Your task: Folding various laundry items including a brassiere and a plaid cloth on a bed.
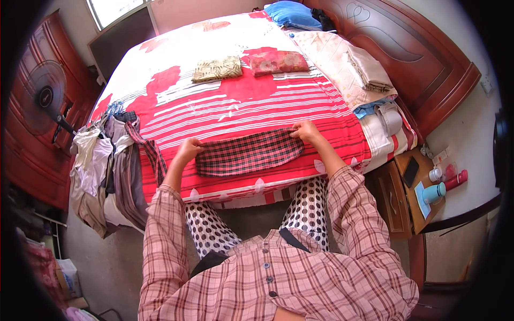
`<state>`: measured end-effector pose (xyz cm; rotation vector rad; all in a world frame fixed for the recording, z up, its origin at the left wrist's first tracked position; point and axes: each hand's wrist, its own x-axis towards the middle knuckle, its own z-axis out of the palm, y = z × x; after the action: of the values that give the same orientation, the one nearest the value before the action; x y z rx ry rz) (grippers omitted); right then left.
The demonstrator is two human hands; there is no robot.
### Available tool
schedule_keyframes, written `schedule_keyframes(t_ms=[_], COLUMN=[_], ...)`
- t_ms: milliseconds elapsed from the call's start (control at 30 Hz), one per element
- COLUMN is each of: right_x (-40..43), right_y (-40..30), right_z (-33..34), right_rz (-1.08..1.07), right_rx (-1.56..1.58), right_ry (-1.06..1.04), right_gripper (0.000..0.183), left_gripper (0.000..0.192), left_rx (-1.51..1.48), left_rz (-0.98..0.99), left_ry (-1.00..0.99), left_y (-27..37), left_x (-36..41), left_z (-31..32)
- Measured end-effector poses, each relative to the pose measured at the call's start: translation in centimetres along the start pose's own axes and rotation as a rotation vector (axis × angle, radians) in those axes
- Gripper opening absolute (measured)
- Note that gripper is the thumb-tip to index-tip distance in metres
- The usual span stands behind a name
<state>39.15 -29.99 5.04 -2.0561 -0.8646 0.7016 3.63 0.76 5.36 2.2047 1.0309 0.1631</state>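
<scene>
A folded red-and-black checked cloth [251, 153] lies lengthwise near the front edge of the bed. My left hand [189, 149] pinches its upper left corner, and my right hand [306, 131] pinches its upper right corner. Beyond it, on the red-and-white bedspread [241, 114], are a folded cream patterned cloth [217, 68] and, to its right, a folded red floral cloth [279, 63]. At the bed's left corner a heap of clothes on hangers [120, 160] hangs over the side, with a checked strip of cloth [151, 150] on top.
An electric fan [44, 96] stands at the left by a wooden wardrobe [32, 168]. Folded bedding [329, 64] and a blue pillow [292, 15] lie by the headboard [385, 48]. A bedside cabinet [417, 188] at the right holds a phone [410, 171] and a turquoise bottle [434, 192].
</scene>
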Motion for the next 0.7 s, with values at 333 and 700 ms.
schedule_keyframes(t_ms=[333, 700], right_x=[-6.0, -10.5], right_y=[-3.3, 0.9], right_z=[-3.1, 3.0], right_rz=[-0.784, -0.724], right_rx=[-0.142, -0.569], right_ry=[0.445, 0.488], right_gripper=[0.014, 0.032], left_gripper=[0.013, 0.011], left_rx=[0.108, 0.401], left_rz=[0.79, 0.839], left_ry=[0.531, 0.365], left_y=[4.3, 2.2], left_x=[-7.6, -11.6], left_z=[-4.0, 1.7])
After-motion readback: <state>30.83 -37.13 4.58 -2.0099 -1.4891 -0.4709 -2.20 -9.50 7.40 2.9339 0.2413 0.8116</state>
